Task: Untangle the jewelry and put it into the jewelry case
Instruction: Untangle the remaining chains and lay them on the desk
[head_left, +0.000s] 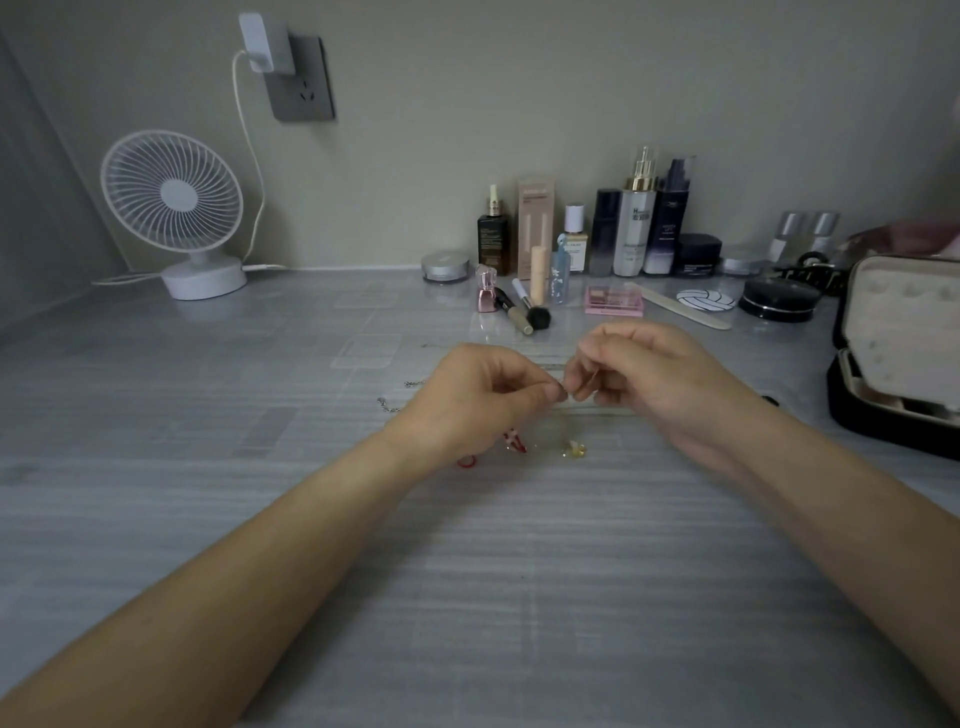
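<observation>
My left hand (483, 400) and my right hand (654, 374) meet at the middle of the table, fingertips pinched together on a thin silver chain (569, 392). More silver chain (395, 402) trails out on the table to the left of my left hand. A small red charm (514, 441) and a red loop lie just under my left hand. A small yellow charm (574, 449) lies between my wrists. The jewelry case (893, 358), black outside and cream inside, stands open at the right edge, apart from my hands.
Cosmetic bottles (634, 228), a makeup brush (530, 309), a pink palette (613, 301), a nail file and a black compact (779, 301) line the back of the table. A white desk fan (179, 208) stands at the back left, with a charger cable down the wall.
</observation>
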